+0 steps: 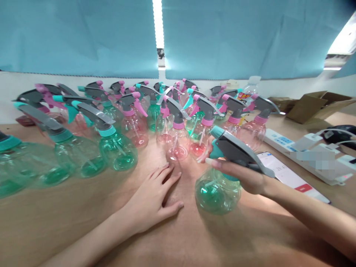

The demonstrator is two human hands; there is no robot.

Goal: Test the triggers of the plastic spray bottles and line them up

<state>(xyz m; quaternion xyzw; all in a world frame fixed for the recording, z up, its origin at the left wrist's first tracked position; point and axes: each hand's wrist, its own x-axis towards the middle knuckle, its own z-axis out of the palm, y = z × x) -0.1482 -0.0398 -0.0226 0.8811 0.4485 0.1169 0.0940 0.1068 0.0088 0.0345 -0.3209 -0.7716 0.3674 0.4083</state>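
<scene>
My right hand point(244, 174) is closed round the neck of a green spray bottle point(217, 191) with a grey trigger head point(236, 150). The bottle stands on the wooden table point(83, 218) in front of me. My left hand point(154, 196) lies flat on the table with its fingers stretched out, holding nothing, just left of that bottle. Behind both hands stand several green spray bottles point(116, 150) and pink spray bottles point(176, 142), all with grey trigger heads.
A phone point(289, 176) with a lit screen lies on the table to the right of the held bottle. A white power strip point(306, 157) with plugs runs behind it. Cardboard boxes point(317, 104) sit at the back right. Blue curtains point(83, 37) hang behind the table.
</scene>
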